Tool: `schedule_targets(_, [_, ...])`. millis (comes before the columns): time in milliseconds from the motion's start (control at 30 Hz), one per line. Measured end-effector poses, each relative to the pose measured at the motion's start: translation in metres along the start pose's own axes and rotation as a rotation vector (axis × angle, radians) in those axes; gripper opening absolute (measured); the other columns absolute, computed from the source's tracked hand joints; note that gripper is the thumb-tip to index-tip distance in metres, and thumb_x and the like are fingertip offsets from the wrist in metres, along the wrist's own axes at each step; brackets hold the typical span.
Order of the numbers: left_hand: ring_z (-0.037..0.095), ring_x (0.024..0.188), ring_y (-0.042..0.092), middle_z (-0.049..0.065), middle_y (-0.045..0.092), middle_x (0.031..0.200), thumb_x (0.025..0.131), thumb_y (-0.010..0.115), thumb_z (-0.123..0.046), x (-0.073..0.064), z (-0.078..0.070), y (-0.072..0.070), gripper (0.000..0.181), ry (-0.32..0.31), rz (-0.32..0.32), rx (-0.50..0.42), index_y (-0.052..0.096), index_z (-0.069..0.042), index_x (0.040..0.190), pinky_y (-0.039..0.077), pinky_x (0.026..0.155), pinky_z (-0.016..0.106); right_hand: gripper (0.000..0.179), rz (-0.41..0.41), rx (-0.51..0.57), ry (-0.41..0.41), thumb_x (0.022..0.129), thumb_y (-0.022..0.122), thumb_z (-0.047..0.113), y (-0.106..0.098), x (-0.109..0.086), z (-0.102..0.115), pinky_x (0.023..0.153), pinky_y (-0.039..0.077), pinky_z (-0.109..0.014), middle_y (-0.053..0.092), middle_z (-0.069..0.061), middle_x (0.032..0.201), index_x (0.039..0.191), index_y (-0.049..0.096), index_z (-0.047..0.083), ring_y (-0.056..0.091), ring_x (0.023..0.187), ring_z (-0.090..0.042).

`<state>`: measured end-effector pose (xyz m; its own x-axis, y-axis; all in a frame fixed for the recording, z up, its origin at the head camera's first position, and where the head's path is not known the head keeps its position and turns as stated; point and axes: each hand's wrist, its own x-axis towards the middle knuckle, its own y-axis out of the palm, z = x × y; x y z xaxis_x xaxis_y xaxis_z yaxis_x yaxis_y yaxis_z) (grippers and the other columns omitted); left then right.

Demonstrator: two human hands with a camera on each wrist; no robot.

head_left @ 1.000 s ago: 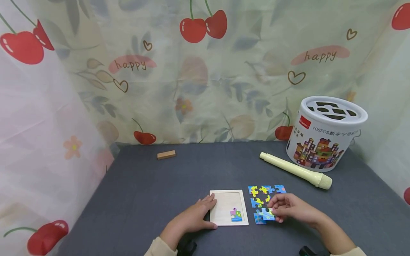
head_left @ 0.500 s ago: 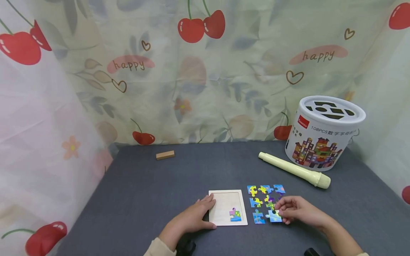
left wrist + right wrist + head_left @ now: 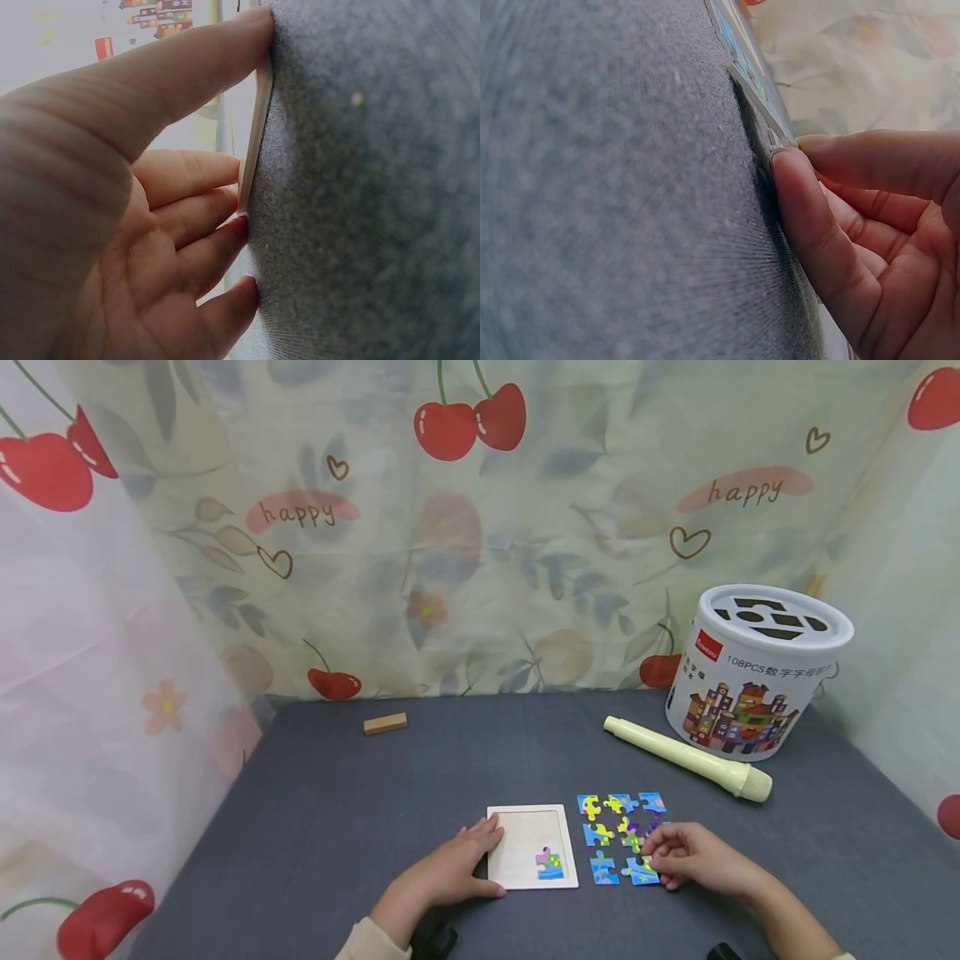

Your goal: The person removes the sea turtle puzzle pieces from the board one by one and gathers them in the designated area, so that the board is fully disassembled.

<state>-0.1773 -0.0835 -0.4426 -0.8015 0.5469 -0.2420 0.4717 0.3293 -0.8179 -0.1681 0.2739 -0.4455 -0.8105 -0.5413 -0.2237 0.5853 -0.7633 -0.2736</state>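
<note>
My right hand pinches the right edge of a blue jigsaw piece between thumb and forefinger. In the right wrist view the piece's near edge is tilted slightly off the cloth at the fingertips. Around it lie several other jigsaw pieces, blue, yellow and green, in loose rows. My left hand rests against the left side of a square wooden puzzle tray, its thumb at the near corner and fingers spread along the edge. One pink, green and blue section lies inside the tray, toward its lower right.
A pale yellow toy microphone lies behind the pieces. Beyond it, at the back right, stands a white lidded bucket. A small wooden block sits at the back left of the dark cloth-covered table. Printed curtains hang behind.
My right hand has moved slightly right with the blue piece, off the lower-left piece it overlapped, and lowered it into the bottom row. My left hand stays on the tray.
</note>
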Motion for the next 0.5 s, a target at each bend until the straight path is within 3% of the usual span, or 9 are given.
schedule_targets(167, [0.02, 0.143, 0.022, 0.005, 0.026, 0.154, 0.078, 0.073, -0.038, 0.0001, 0.0007, -0.0001, 0.079, 0.005, 0.002, -0.001, 0.039, -0.007, 0.142, 0.02, 0.115, 0.046, 0.03, -0.017, -0.01, 0.016, 0.092, 0.056, 0.012, 0.0008, 0.0003, 0.001, 0.061, 0.054, -0.025, 0.058, -0.004, 0.083, 0.104, 0.052, -0.015, 0.059, 0.068, -0.006])
schedule_targets(500, [0.02, 0.143, 0.023, 0.006, 0.026, 0.154, 0.077, 0.073, -0.039, -0.0001, 0.0005, -0.0012, 0.08, 0.009, -0.003, 0.014, 0.039, -0.006, 0.142, 0.021, 0.115, 0.046, 0.032, -0.111, -0.214, 0.033, 0.084, 0.068, 0.019, 0.002, -0.0037, 0.009, 0.057, 0.05, -0.023, 0.058, -0.005, 0.083, 0.1, 0.058, -0.006, 0.054, 0.066, -0.004])
